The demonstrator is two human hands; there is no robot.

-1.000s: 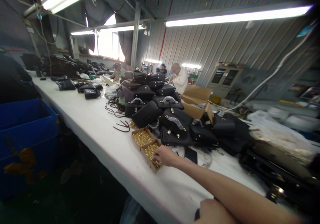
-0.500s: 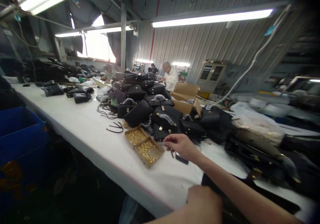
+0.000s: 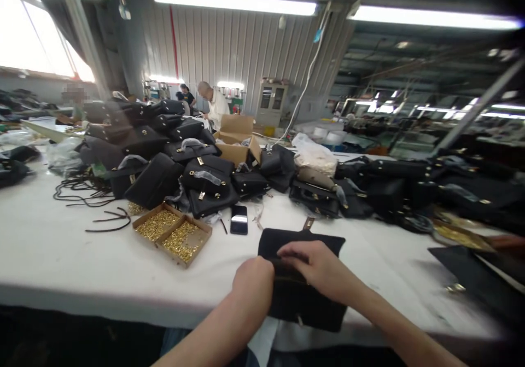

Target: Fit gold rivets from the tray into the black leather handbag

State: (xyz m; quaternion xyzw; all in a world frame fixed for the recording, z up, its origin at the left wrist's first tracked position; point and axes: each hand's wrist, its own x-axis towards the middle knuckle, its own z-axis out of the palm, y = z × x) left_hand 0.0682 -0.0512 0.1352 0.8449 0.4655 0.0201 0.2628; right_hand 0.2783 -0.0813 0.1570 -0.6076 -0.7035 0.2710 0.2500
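A black handbag (image 3: 303,309) lies at the table's front edge before me, its flap folded back and a small clasp tab at the top. My left hand (image 3: 254,279) is closed on the bag's left side, with its fingertips hidden. Over the bag's opening is my right hand (image 3: 318,266), thumb and fingers pinched together; whatever sits between them is too small to make out. To the left, a shallow cardboard tray (image 3: 180,266) with two compartments holds small gold-coloured metal fittings (image 3: 184,238).
Black handbags (image 3: 209,184) are heaped behind the tray. A phone (image 3: 239,220) lies near it, with dark cords (image 3: 109,222) farther left. An open carton (image 3: 235,123) stands behind the heap. At the right edge, another person's hand (image 3: 508,242) is near a black piece. Co-workers are at the back.
My view has swung to the right. My right hand has come from beside the fittings tray to the bag's opening. The bag now lies in full view with my left hand on it.
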